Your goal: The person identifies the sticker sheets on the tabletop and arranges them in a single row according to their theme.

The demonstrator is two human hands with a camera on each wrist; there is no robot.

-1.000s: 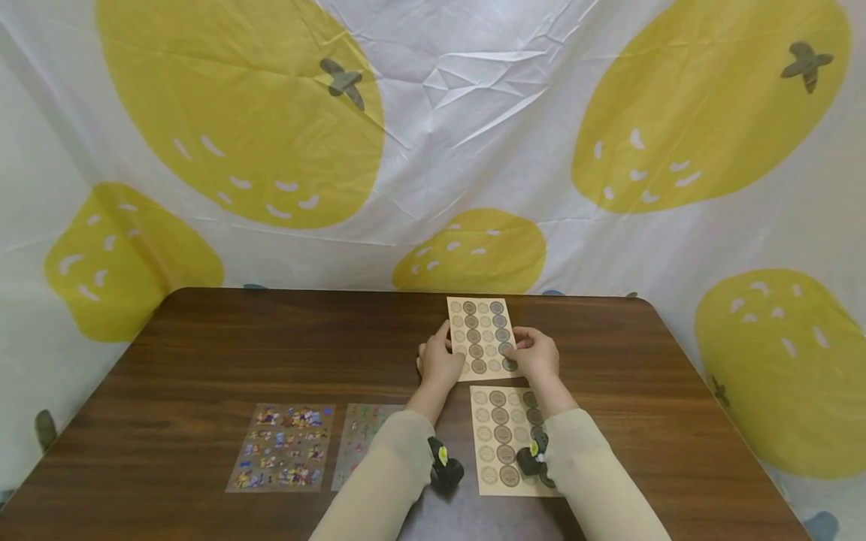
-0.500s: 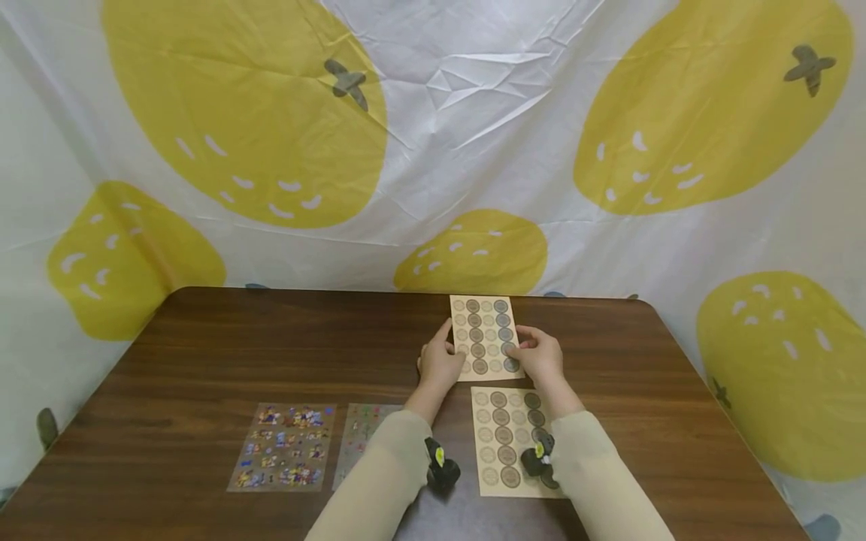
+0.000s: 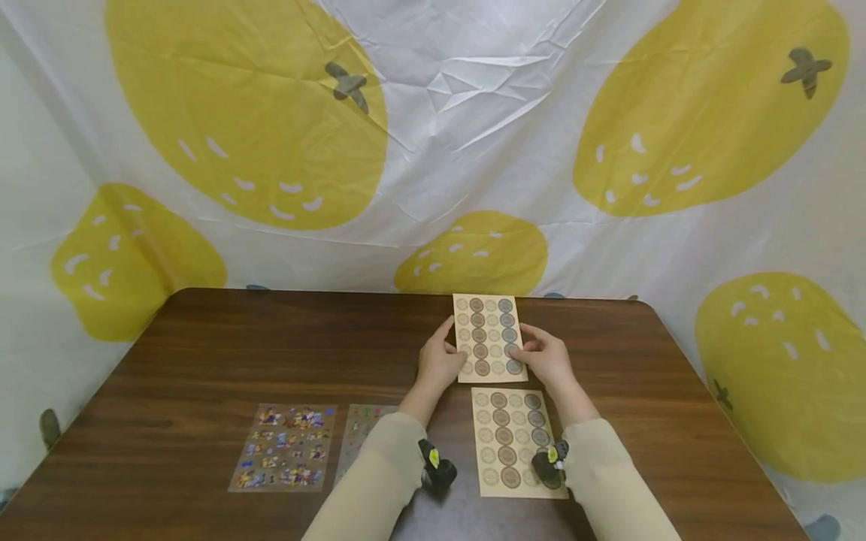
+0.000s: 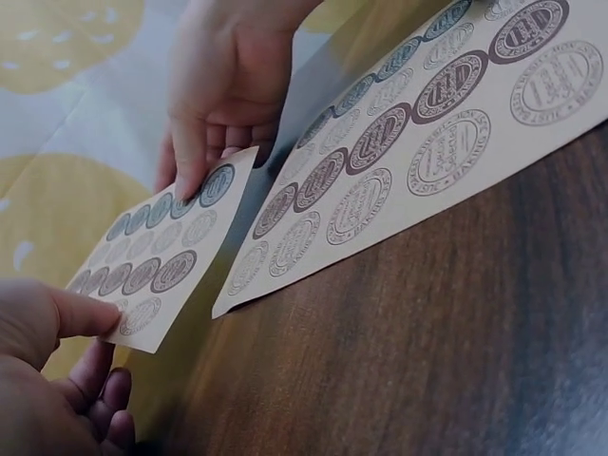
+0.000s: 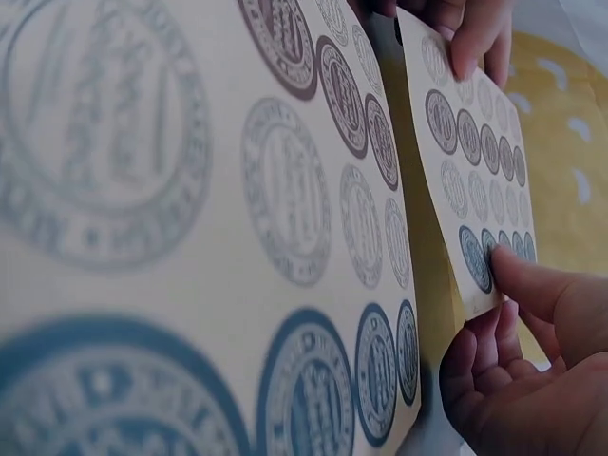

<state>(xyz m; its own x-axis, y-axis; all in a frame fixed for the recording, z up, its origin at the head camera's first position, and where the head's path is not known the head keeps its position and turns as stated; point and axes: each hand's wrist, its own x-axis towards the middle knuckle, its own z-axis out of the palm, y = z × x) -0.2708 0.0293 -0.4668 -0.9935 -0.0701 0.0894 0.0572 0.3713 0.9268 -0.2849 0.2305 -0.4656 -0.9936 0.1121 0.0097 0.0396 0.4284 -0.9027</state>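
Note:
Between both hands is a cream sticker sheet (image 3: 489,338) with columns of round stamp-like stickers, raised off the table near its back edge. My left hand (image 3: 439,362) pinches its lower left edge, thumb on top. The right hand (image 3: 546,359) pinches the lower right edge the same way. In the left wrist view the held sheet (image 4: 142,256) tilts above the tabletop. A second sheet of the same kind (image 3: 502,436) lies on the table just nearer, partly under the right wrist's camera. In the right wrist view the right thumb (image 5: 527,275) presses on a dark round sticker.
A clear sheet of colourful character stickers (image 3: 283,448) lies on the brown wooden table (image 3: 203,361) at the left. Beside it, another clear sticker sheet (image 3: 358,432) is partly covered by the left sleeve (image 3: 379,473). A lemon-patterned cloth (image 3: 467,150) hangs behind the table.
The held sheet and both hands have shifted slightly to the right. The right forearm has also moved right, uncovering more of the sheet lying on the table.

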